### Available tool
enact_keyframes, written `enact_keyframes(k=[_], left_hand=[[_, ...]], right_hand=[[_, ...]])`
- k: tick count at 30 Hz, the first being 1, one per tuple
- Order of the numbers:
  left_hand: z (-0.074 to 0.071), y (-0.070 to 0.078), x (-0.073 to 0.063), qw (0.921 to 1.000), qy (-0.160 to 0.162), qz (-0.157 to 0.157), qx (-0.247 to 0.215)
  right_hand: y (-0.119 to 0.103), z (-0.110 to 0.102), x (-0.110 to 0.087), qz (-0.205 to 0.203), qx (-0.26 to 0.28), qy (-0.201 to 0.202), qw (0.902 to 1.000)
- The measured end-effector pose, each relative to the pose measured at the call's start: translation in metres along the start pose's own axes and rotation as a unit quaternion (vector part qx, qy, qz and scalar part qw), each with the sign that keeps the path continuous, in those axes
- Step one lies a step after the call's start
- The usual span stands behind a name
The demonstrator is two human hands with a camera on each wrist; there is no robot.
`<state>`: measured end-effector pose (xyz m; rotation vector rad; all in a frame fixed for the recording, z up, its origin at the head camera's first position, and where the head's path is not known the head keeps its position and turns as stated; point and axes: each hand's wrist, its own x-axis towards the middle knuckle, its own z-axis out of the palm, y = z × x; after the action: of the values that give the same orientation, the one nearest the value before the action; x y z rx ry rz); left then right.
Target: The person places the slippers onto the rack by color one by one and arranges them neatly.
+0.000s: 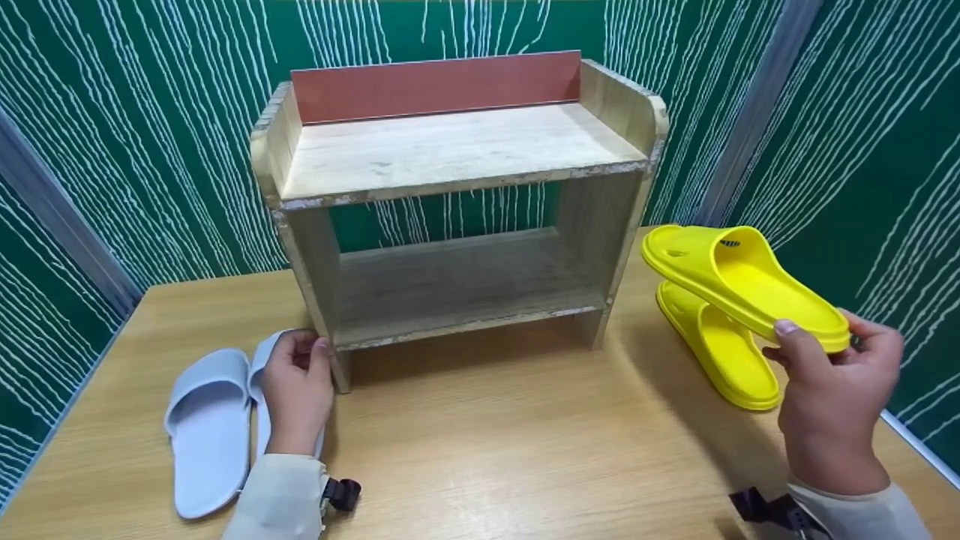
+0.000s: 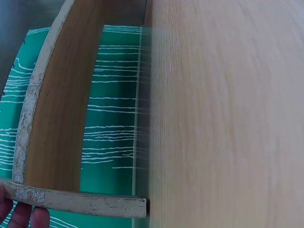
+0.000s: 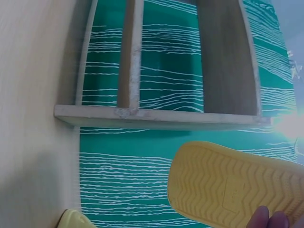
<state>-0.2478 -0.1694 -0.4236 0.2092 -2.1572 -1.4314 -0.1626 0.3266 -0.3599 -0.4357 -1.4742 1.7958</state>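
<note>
Right hand [image 1: 832,412] is holding the raised yellow slipper [image 1: 780,289] by its heel, thumb lying on the footbed, fingers curling underneath. That slipper is hanging in the air to the right of the wooden rack [image 1: 465,142], toe pointing toward the back. Left hand [image 1: 300,397] is gripping the rack's left side at the front edge, fingers curling by the outer face; exact contact is partly hidden.

Handling, as a judgement: a heel-only grip is probably letting the toe swing, so a firm pinch and a slow, level wrist are likely serving best. Left hand should be steadying only, not pulling, or the rack could be shifting.

In the way: the rack's right side panel [image 1: 607,202] is standing between the held slipper and the shelves. Lower yellow slipper [image 1: 731,360] is lying on the counter [image 1: 487,457] underneath, apart; a low pass would be risking a knock. Grey slipper [image 1: 210,450] is lying at left; second grey slipper [image 1: 261,358] is hiding partly behind the left hand. Green streaked walls [image 1: 187,150] are enclosing the counter.
</note>
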Motion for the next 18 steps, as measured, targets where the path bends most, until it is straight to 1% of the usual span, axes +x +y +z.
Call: enact_keyframes(k=[8, 13, 18], left_hand=[[0.001, -0.002, 0.0, 0.9998, 0.011, 0.014, 0.0], [0.001, -0.002, 0.0, 0.9997, 0.015, 0.021, 0.0], [0.001, -0.002, 0.0, 0.9997, 0.015, 0.019, 0.003]], right_hand=[[-0.013, -0.003, -0.006, -0.04, 0.015, 0.0, 0.9991], [-0.023, -0.005, -0.012, -0.067, 0.046, 0.005, 0.9967], [-0.034, -0.006, -0.019, -0.077, 0.067, -0.002, 0.9948]])
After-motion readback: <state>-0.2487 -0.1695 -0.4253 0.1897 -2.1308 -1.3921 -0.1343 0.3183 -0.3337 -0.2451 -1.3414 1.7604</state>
